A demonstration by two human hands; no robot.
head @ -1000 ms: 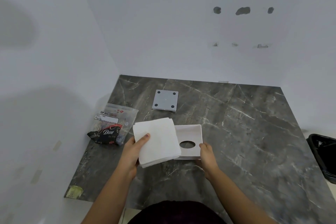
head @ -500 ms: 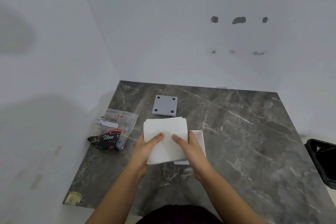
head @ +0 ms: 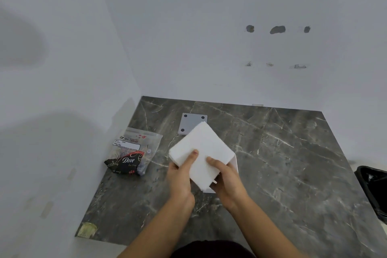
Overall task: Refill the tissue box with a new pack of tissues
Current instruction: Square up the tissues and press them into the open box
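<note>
A dark grey marble-patterned tabletop (head: 282,163) sits in the corner of two white walls. Near its front centre, both hands hold a thick white stack of tissues (head: 202,153), turned so that one corner points toward the far side. The left hand (head: 181,176) grips the stack's left near edge, thumb pressed flat on the top sheet and fingers wrapped beneath. The right hand (head: 227,180) grips the right near edge in the same manner, thumb on top, fingers closed under the stack. The stack is raised and tilted, covering most of the white tissue box (head: 235,163), of which only a narrow strip of wall shows at the right of the stack and a small piece below its near corner. Whether the stack touches the box cannot be determined, as the contact area is hidden.

On the far side of the stack, a grey square plate (head: 189,121) with dark dots at its corners lies flat on the tabletop; the stack's far corner overlaps it in view. To the left, an opened tissue wrapper (head: 133,152), clear plastic with black and red print reading "Dove", lies crumpled near the tabletop's left edge, apart from the hands. A black bin (head: 372,186) with a liner stands off the tabletop at the far right of the frame.
</note>
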